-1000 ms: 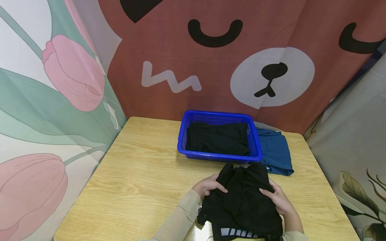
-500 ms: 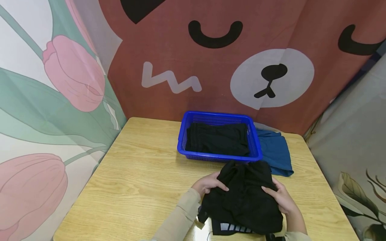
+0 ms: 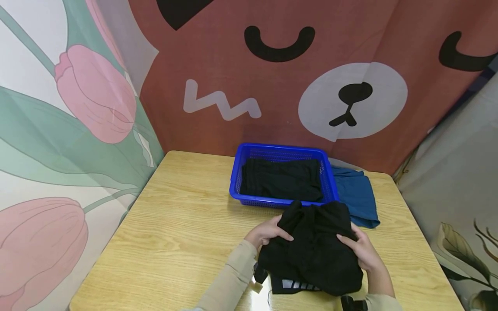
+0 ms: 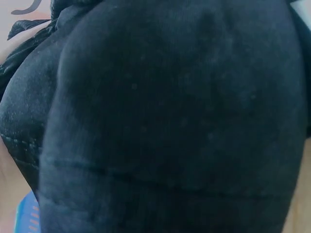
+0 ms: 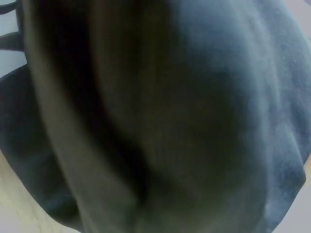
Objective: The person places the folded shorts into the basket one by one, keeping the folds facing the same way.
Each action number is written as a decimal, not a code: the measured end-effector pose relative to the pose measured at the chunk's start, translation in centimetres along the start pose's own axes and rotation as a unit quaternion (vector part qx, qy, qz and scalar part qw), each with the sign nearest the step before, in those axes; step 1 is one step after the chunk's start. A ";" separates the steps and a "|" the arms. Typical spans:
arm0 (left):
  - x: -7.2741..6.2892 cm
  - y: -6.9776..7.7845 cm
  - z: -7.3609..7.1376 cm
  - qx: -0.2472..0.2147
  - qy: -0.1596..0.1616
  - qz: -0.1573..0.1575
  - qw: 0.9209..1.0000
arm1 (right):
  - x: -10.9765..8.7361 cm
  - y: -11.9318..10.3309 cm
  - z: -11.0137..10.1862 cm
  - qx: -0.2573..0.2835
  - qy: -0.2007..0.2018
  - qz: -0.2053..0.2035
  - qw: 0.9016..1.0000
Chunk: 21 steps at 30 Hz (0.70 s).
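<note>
In the head view, a bunched black garment (image 3: pixel 311 255) is held up over the front of the table, its exact kind hard to tell. Part of it with pale stripes hangs at the lower edge. My left hand (image 3: pixel 268 232) grips its left side, thumb on top. The right hand (image 3: pixel 362 248) pinches its right side, with the thumb over the cloth. Dark cloth (image 4: pixel 170 107) with a stitched hem fills most of the left wrist view. Blurred folds of the same garment (image 5: pixel 194 121) cover the right wrist view, and the fingers are hidden there.
Behind the garment stands a blue plastic basket (image 3: pixel 235 179) with folded black cloth (image 3: pixel 280 179) in it. A folded blue cloth (image 3: pixel 358 198) lies to its right. The wooden table (image 3: pixel 175 216) meets a printed curtain (image 3: pixel 218 134) at the back.
Both hands have lifted the black garment slightly and moved it a little toward the basket. Its top now overlaps the basket's front rim in the head view.
</note>
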<state>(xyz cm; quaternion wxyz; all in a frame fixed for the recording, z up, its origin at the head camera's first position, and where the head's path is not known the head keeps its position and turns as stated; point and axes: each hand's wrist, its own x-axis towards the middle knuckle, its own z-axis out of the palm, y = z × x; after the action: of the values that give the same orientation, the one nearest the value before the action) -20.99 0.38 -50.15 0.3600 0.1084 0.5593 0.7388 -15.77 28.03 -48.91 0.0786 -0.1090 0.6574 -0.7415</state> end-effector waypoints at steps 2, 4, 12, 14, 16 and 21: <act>0.0 0.1 -0.1 -0.004 0.001 0.004 1.000 | 0.2 -0.1 0.1 0.005 0.005 0.001 1.000; -0.1 0.3 -0.1 -0.007 0.005 0.004 1.000 | 0.3 -0.3 0.2 0.009 0.008 0.002 1.000; -0.4 0.9 0.0 -0.005 0.025 0.019 1.000 | 0.7 -0.7 0.6 0.016 0.007 -0.006 1.000; -0.4 1.0 0.0 -0.004 0.025 0.020 0.999 | 0.8 -0.8 0.7 0.018 0.009 -0.008 1.000; -0.5 1.1 -0.1 0.000 0.026 0.020 0.999 | 0.9 -0.8 0.8 0.019 0.008 -0.010 1.000; -0.7 1.4 -0.1 0.007 0.024 0.020 1.000 | 0.9 -1.0 1.0 0.031 0.000 -0.018 0.999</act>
<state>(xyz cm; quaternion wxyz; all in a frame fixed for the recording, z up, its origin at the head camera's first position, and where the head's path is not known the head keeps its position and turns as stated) -21.09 -0.33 -48.70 0.3313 0.1044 0.5707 0.7441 -16.40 26.98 -47.79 0.0691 -0.1185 0.6322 -0.7626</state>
